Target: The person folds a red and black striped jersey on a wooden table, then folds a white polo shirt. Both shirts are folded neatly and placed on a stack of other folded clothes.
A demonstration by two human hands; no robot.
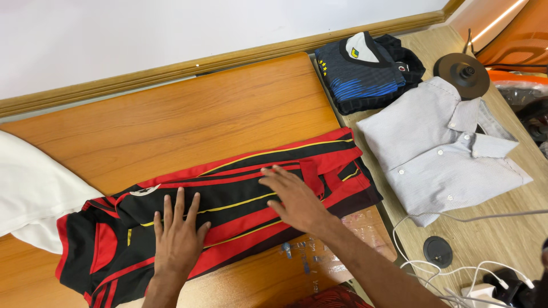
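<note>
View from above of a wooden table point(217, 108) set against a white wall. A red and black striped jersey point(240, 199) with thin yellow lines lies partly folded lengthwise across the table's near half, running from lower left to upper right. Both bare hands press flat on it. The left hand point(178, 239) rests on the jersey's middle, fingers straight and slightly spread, gripping nothing. The right hand point(297, 199) lies just to the right of it, palm down, fingers extended and a little apart, also gripping nothing. A white garment point(34, 188) sits at the table's left edge, touching the jersey's lower end. On a lighter surface to the right lies a folded grey striped button-up shirt point(445, 154), and beyond it, a folded dark blue jersey point(365, 71). A round black stand point(462, 73) sits next to the shirt's collar. White cables point(456, 274) trail at the lower right.
</note>
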